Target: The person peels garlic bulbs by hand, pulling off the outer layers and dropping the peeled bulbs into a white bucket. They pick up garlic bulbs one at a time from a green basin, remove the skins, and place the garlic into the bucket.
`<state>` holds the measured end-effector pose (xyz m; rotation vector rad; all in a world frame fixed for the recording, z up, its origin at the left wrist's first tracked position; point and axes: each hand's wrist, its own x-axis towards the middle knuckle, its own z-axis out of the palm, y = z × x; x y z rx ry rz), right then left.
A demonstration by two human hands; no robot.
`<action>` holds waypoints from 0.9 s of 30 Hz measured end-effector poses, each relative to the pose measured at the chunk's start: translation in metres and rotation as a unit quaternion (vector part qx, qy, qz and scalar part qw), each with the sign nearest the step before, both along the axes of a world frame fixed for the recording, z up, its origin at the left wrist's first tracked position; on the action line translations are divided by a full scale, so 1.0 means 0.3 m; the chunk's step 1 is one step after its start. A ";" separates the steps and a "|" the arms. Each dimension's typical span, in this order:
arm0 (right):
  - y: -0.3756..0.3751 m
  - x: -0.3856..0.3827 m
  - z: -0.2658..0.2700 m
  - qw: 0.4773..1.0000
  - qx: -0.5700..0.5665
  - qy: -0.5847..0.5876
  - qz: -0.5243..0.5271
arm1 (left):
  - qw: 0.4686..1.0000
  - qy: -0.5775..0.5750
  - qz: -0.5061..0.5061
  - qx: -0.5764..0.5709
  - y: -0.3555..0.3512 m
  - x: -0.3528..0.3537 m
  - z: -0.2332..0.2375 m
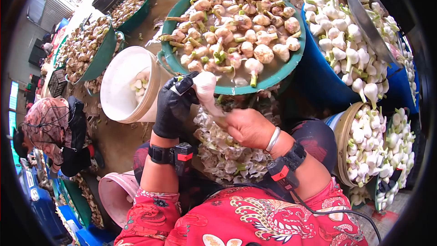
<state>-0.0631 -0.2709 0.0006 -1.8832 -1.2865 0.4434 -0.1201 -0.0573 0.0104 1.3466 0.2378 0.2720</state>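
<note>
My left hand (pixel 175 105), in a black glove, is closed around a pale garlic bulb (pixel 205 84) near the front rim of the green tub. Its neck points down and to the right. My bare right hand (pixel 250 127), with a bracelet at the wrist, pinches the neck end, where loose skin trails. Unpeeled garlic bulbs (pixel 246 27) with cut stalks fill the green tub (pixel 299 57), lying in cloudy water. Below my hands, between my knees, is a heap of garlic skins (pixel 232 159).
At left stands a white bucket (pixel 111 89) with a few peeled pieces inside. A blue tub (pixel 314 75) and a bucket (pixel 341 155) at right hold peeled white bulbs. A pink bucket (pixel 114 191) sits lower left. Another person (pixel 50 127) bends over at far left.
</note>
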 end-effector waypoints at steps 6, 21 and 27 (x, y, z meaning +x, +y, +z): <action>-0.037 -0.009 -0.091 0.973 -0.215 0.064 0.053 | 0.980 0.002 0.089 -0.178 -0.057 0.006 0.040; -0.001 0.056 0.006 0.971 0.021 0.131 -0.197 | 0.756 0.022 0.000 0.655 0.185 0.040 0.143; -0.007 0.052 0.008 0.974 0.041 0.093 -0.201 | 0.492 0.210 -0.240 0.810 0.074 0.364 -0.092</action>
